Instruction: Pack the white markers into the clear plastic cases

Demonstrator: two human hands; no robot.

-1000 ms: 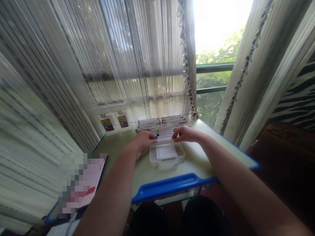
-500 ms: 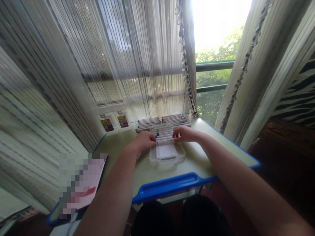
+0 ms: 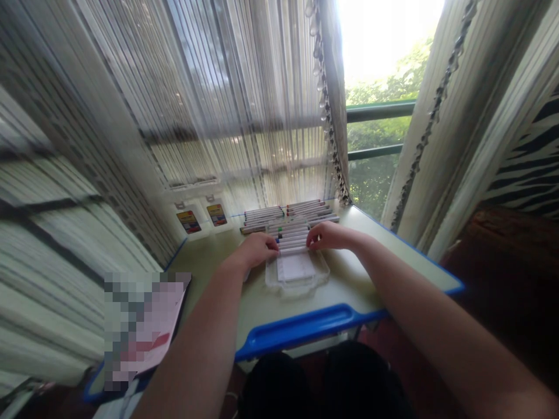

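Observation:
A clear plastic case (image 3: 321, 280) lies on the table with a row of white markers (image 3: 293, 238) side by side in its far part; a few show green or blue ends. White paper or a white insert (image 3: 296, 267) fills the near part. My left hand (image 3: 261, 249) is closed at the left end of the nearest marker, fingertips pinched. At that marker's right end my right hand (image 3: 325, 237) is closed in a pinch too. The fingers partly hide the marker ends.
More markers (image 3: 264, 215) lie in two groups behind the case. Clear cases with labels (image 3: 217, 214) stand at the back left. A partly blurred pink item (image 3: 159, 331) lies at the left. The table has a blue edge with a tray groove (image 3: 301, 326); curtains hang behind.
The view has shifted slightly. Both hands stay at the ends of the nearest marker, with hardly any visible movement.

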